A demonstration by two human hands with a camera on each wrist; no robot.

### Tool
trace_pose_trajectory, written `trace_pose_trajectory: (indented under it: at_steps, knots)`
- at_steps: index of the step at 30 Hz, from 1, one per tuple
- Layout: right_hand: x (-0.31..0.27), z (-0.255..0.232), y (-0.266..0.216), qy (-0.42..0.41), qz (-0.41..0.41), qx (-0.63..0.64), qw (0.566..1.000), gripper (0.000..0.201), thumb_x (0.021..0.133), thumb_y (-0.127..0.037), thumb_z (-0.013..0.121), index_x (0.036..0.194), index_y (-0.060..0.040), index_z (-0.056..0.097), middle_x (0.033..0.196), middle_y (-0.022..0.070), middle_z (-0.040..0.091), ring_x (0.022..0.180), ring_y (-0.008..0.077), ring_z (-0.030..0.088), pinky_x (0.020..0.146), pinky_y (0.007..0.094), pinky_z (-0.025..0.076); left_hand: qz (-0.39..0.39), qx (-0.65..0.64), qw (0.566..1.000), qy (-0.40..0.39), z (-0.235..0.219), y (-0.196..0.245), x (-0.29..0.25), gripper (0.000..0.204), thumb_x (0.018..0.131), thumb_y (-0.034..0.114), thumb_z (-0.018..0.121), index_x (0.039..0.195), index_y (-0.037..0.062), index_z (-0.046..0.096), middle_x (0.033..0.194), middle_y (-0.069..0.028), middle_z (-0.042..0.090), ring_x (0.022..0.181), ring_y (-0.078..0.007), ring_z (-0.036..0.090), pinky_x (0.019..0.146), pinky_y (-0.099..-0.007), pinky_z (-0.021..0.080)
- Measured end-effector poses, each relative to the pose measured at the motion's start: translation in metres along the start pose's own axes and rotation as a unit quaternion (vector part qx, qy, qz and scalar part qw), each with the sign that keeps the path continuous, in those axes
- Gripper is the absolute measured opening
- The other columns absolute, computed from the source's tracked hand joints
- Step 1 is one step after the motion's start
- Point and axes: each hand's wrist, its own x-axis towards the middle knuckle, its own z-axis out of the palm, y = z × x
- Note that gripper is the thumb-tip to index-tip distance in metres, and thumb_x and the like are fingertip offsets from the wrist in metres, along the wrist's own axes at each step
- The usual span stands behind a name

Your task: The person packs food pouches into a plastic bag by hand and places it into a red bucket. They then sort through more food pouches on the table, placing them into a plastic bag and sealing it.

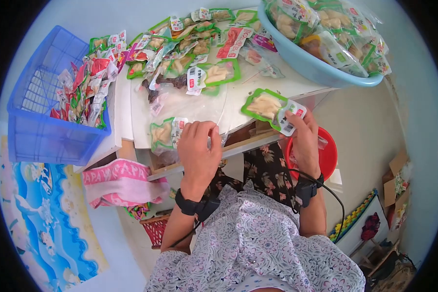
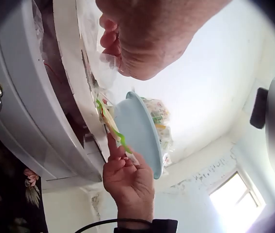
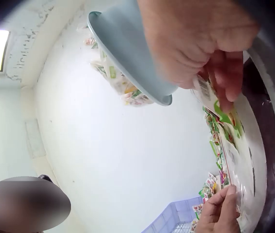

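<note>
In the head view the right hand [image 1: 304, 146] pinches the label end of a green-edged packet [image 1: 265, 104] with pale contents, above the table's front edge. The left hand [image 1: 199, 153], fingers curled, pinches clear plastic [image 1: 224, 136] at the table edge; the same plastic [image 2: 106, 68] hangs by the left hand [image 2: 147, 36] in the left wrist view. Beside the left fingers lies another green-edged packet [image 1: 163, 134]. The right wrist view has the right hand [image 3: 205, 48] on its packet [image 3: 222, 114], and the left hand [image 3: 220, 213] farther along the edge.
Many packets [image 1: 180, 63] are heaped at the table's back. A blue basket [image 1: 58, 136] of red and white packets stands left, a full light-blue basin [image 1: 321, 73] back right. Below are a red bucket [image 1: 328, 155] and a pink towel [image 1: 117, 180] by an open drawer.
</note>
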Motion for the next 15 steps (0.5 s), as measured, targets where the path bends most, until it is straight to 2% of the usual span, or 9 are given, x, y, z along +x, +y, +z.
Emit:
trace_pose_trajectory:
  at_steps: [2,3,5,11,14,15]
  knots:
    - [-0.010,0.008,-0.012,0.007,-0.013,0.023,1.000,0.020,0.100,-0.009,0.062,0.117,0.0012,0.060,0.098,0.0111,0.073,0.074,0.0159,0.071,0.056,0.0282,0.056,0.012,-0.015,1.000,0.018,-0.004,0.004,-0.001,0.007,0.090,0.003,0.069,0.096,0.0055,0.065,0.082,-0.0081,0.061,0.077,-0.0274,0.059,0.074,-0.0431,0.046]
    - [-0.012,0.007,-0.015,-0.017,-0.012,0.035,0.999,0.019,0.100,-0.010,0.063,0.115,0.0008,0.060,0.097,0.0109,0.072,0.074,0.0163,0.071,0.056,0.0284,0.056,0.017,-0.023,0.999,0.027,-0.006,0.006,-0.003,0.008,0.090,0.002,0.068,0.095,0.0051,0.064,0.081,-0.0089,0.060,0.077,-0.0286,0.059,0.068,-0.0422,0.046]
    - [-0.016,0.003,-0.023,-0.063,-0.012,0.056,0.996,0.017,0.099,-0.010,0.063,0.113,0.0001,0.059,0.096,0.0106,0.072,0.073,0.0170,0.071,0.057,0.0286,0.056,0.011,-0.035,0.999,0.035,-0.008,0.007,-0.008,0.009,0.090,0.001,0.069,0.097,0.0049,0.064,0.082,-0.0091,0.061,0.076,-0.0285,0.059,0.068,-0.0413,0.046]
    - [-0.030,0.025,-0.028,-0.120,0.017,0.023,0.992,0.014,0.099,-0.010,0.064,0.109,-0.0009,0.059,0.093,0.0089,0.071,0.074,0.0171,0.072,0.059,0.0301,0.058,0.026,-0.043,0.997,0.066,-0.010,0.011,-0.011,0.015,0.088,-0.001,0.070,0.102,0.0044,0.067,0.085,-0.0105,0.063,0.074,-0.0299,0.062,0.065,-0.0410,0.048]
    - [-0.033,0.040,-0.016,-0.115,0.009,-0.026,0.993,0.014,0.099,-0.010,0.065,0.107,-0.0010,0.058,0.090,0.0077,0.070,0.075,0.0150,0.071,0.060,0.0291,0.058,0.043,-0.042,0.995,0.081,-0.012,0.011,-0.010,0.018,0.087,-0.002,0.071,0.104,0.0040,0.069,0.085,-0.0112,0.063,0.074,-0.0308,0.063,0.063,-0.0413,0.049]
    - [-0.030,0.041,-0.009,-0.124,-0.010,-0.045,0.991,0.015,0.100,-0.011,0.067,0.107,-0.0010,0.058,0.090,0.0063,0.069,0.075,0.0119,0.070,0.060,0.0274,0.056,0.050,-0.043,0.994,0.086,-0.014,0.011,-0.009,0.019,0.087,-0.002,0.071,0.104,0.0039,0.069,0.085,-0.0114,0.063,0.074,-0.0311,0.063,0.063,-0.0414,0.049]
